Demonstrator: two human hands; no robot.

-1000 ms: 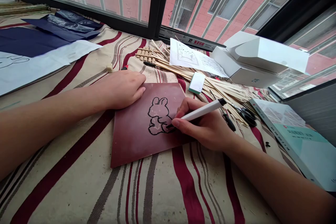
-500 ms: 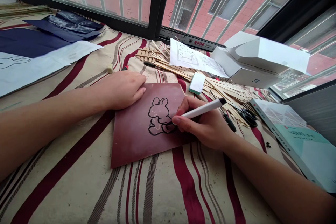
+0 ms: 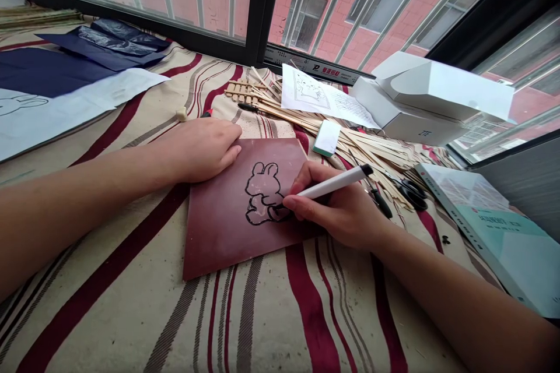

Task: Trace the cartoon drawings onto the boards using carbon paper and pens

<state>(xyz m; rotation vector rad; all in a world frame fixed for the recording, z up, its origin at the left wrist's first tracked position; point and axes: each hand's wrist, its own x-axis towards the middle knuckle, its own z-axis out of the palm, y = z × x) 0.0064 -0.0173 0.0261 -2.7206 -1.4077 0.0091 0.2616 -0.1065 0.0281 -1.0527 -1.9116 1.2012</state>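
Outlining a rabbit on a board. The right hand (image 3: 345, 213) is closed around a white marker (image 3: 335, 182), whose tip meets the lower right of the rabbit outline (image 3: 262, 192). The left hand (image 3: 205, 148) lies flat, fingers extended, on the upper left corner of the dark red board (image 3: 227, 227), which rests on the striped cloth (image 3: 131, 303) covering the table. Head, ears and body appear inked in black; the portion beneath the tip is hidden, so closure cannot be judged. Scissors (image 3: 409, 192) and bamboo strips (image 3: 371, 148) lie nearby.
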